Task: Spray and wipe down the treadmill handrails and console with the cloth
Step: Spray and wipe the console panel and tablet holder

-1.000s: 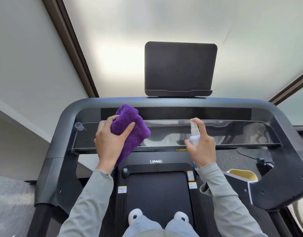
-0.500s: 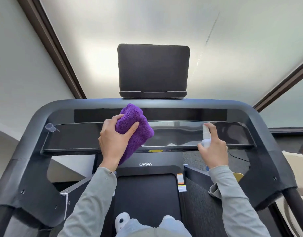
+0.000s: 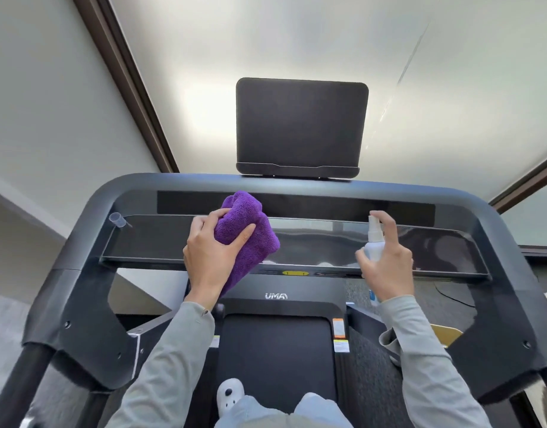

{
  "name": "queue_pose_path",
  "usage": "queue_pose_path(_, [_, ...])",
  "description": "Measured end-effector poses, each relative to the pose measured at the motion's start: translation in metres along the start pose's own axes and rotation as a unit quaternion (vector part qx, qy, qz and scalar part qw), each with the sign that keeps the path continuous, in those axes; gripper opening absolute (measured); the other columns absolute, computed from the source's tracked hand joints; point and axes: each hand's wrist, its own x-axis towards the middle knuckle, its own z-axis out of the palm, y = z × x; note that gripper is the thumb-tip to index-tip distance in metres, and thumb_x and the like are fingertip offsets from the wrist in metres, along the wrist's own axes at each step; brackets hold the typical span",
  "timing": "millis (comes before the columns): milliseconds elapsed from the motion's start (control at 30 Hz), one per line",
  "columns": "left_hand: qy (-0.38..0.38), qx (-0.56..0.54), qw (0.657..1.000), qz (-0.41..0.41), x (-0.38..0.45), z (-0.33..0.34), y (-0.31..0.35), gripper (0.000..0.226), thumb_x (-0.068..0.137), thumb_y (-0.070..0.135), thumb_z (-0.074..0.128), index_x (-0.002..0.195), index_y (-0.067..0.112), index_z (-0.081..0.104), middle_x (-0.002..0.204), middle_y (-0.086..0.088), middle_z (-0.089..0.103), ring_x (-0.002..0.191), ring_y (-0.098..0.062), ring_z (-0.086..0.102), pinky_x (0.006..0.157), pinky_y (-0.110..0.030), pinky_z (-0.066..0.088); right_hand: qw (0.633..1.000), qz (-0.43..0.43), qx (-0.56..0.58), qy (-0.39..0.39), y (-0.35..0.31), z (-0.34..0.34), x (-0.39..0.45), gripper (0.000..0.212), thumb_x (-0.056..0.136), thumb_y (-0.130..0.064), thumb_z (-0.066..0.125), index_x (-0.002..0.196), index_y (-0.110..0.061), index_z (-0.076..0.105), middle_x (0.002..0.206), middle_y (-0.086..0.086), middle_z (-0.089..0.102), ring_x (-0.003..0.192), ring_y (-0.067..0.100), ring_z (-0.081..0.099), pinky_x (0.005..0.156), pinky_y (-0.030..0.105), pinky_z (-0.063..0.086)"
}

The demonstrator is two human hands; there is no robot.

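Now: left hand bunches cloth against console, thumb on top, likely wad for firm wiping. Right hand grips bottle, finger on nozzle, aimed at console right side. Beyond, handrail, screen.

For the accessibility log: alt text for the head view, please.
A person's left hand presses a bunched purple cloth on a treadmill's glossy console while the right hand holds a small spray bottle upright. A dark screen stands above.
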Motion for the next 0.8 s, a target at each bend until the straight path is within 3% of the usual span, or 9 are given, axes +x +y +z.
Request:
queue_pose_path(100, [0.037, 0.031, 0.999, 0.006, 0.022, -0.014, -0.017, 0.05, 0.073, 0.063, 0.071, 0.114, 0.035, 0.062, 0.106, 0.006, 0.052, 0.088, -0.011, 0.055, 0.079, -0.026, 0.042, 0.999, -0.017, -0.006, -0.029, -0.025, 0.018, 0.003, 0.066, 0.076, 0.0, 0.063, 0.134, -0.027, 0.046, 0.057, 0.004, 0.049, 0.054, 0.032, 0.048, 0.058, 0.032, 0.037])
queue_pose_path(200, [0.029, 0.095, 0.994, -0.035, 0.045, -0.016, -0.04, 0.059, 0.077, 0.062, 0.068, 0.126, 0.032, 0.056, 0.121, -0.003, 0.047, 0.108, -0.026, 0.051, 0.09, -0.039, 0.042, 0.998, -0.034, 0.005, -0.048, -0.049, 0.036, 0.004, 0.065, 0.078, 0.0, 0.063, 0.136, -0.025, 0.046, 0.063, 0.011, 0.055, 0.057, 0.033, 0.05, 0.062, 0.033, 0.037])
queue_pose_path(267, [-0.011, 0.237, 0.968, -0.087, 0.054, -0.013, -0.059, 0.072, 0.081, 0.065, 0.06, 0.141, 0.028, 0.044, 0.14, -0.011, 0.035, 0.128, -0.036, 0.034, 0.101, -0.053, 0.03, 0.998, -0.043, 0.022, -0.047, -0.063, 0.048, 0.004, 0.064, 0.079, -0.002, 0.064, 0.136, -0.026, 0.046, 0.068, 0.012, 0.059, 0.058, 0.031, 0.051, 0.063, 0.032, 0.036])
queue_pose_path(333, [-0.031, 0.335, 0.94, -0.059, 0.055, -0.012, -0.074, 0.078, 0.088, 0.066, 0.047, 0.152, 0.027, 0.026, 0.157, -0.014, 0.017, 0.143, -0.039, 0.012, 0.109, -0.063, 0.011, 0.997, -0.056, 0.036, -0.047, -0.074, 0.058, 0.003, 0.063, 0.08, -0.003, 0.065, 0.136, -0.026, 0.046, 0.07, 0.01, 0.061, 0.057, 0.028, 0.051, 0.063, 0.031, 0.036])
queue_pose_path(400, [-0.055, 0.335, 0.938, 0.07, 0.056, -0.012, -0.082, 0.067, 0.095, 0.059, 0.038, 0.153, 0.031, 0.025, 0.162, -0.008, 0.012, 0.148, -0.036, 0.006, 0.112, -0.063, 0.004, 0.995, -0.071, 0.044, -0.05, -0.083, 0.066, 0.001, 0.063, 0.08, -0.003, 0.065, 0.135, -0.026, 0.046, 0.071, 0.011, 0.062, 0.057, 0.028, 0.053, 0.061, 0.032, 0.041])
queue_pose_path(467, [-0.099, 0.297, 0.936, 0.161, 0.055, -0.013, -0.089, 0.057, 0.097, 0.057, 0.033, 0.148, 0.031, 0.04, 0.161, -0.005, 0.021, 0.148, -0.032, 0.016, 0.117, -0.059, 0.01, 0.994, -0.08, 0.047, -0.054, -0.088, 0.072, 0.0, 0.065, 0.08, -0.001, 0.064, 0.135, -0.029, 0.043, 0.067, 0.012, 0.061, 0.057, 0.031, 0.054, 0.061, 0.034, 0.045])
queue_pose_path(533, [-0.116, 0.28, 0.942, 0.143, 0.051, -0.016, -0.097, 0.058, 0.095, 0.06, 0.038, 0.144, 0.031, 0.046, 0.159, -0.004, 0.028, 0.146, -0.03, 0.023, 0.119, -0.055, 0.008, 0.994, -0.082, 0.05, -0.059, -0.094, 0.077, 0.0, 0.067, 0.08, -0.001, 0.063, 0.133, -0.034, 0.039, 0.062, 0.013, 0.059, 0.057, 0.032, 0.054, 0.061, 0.034, 0.045])
queue_pose_path(633, [-0.087, 0.318, 0.94, 0.091, 0.046, -0.019, -0.108, 0.06, 0.093, 0.058, 0.047, 0.144, 0.027, 0.046, 0.158, -0.011, 0.028, 0.147, -0.032, 0.02, 0.119, -0.054, 0.006, 0.993, -0.086, 0.05, -0.059, -0.1, 0.084, 0.001, 0.066, 0.079, 0.0, 0.064, 0.134, -0.029, 0.042, 0.059, 0.011, 0.057, 0.054, 0.03, 0.052, 0.059, 0.033, 0.044])
queue_pose_path(800, [-0.079, 0.367, 0.924, 0.076, 0.059, -0.016, -0.11, 0.063, 0.098, 0.047, 0.043, 0.148, 0.01, 0.039, 0.162, -0.016, 0.008, 0.149, -0.039, 0.001, 0.119, -0.056, 0.001, 0.994, -0.087, 0.046, -0.057, -0.109, 0.091, 0.005, 0.066, 0.078, 0.001, 0.064, 0.135, -0.025, 0.044, 0.058, 0.01, 0.056, 0.053, 0.031, 0.051, 0.058, 0.032, 0.042])
